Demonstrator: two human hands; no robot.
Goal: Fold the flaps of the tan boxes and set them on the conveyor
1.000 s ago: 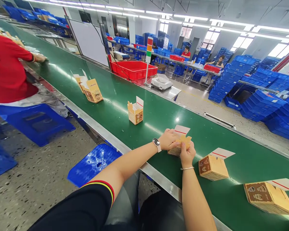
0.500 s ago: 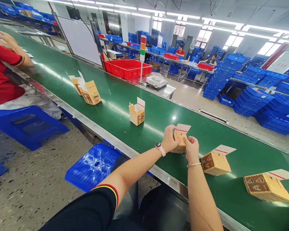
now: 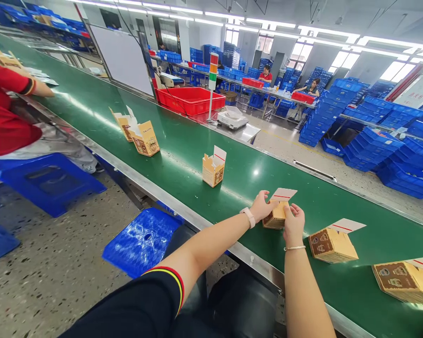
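A small tan and brown carton (image 3: 275, 217) stands on the green conveyor belt (image 3: 183, 188), its white flap with a red line raised at the back. My left hand (image 3: 262, 206) is at the carton's left side, fingers curved round its top edge. On the right side my right hand (image 3: 293, 224) touches the carton, thumb on its top. Two similar cartons with raised flaps, a nearer one (image 3: 333, 245) and a farther one (image 3: 405, 280), sit to the right. To the left stands an open-topped carton (image 3: 213, 171), and beyond it a pair of open cartons (image 3: 146, 140).
A person in a red shirt (image 3: 7, 105) sits at the far left by the belt. Blue stools (image 3: 141, 241) stand below the near metal edge. Across the belt are a red bin (image 3: 190, 101), a scale (image 3: 232, 117) and a signal light (image 3: 213, 70).
The cartons on the belt have shifted to the right in view, and my hands have moved right with the one between them. The person's arm at the left has moved.
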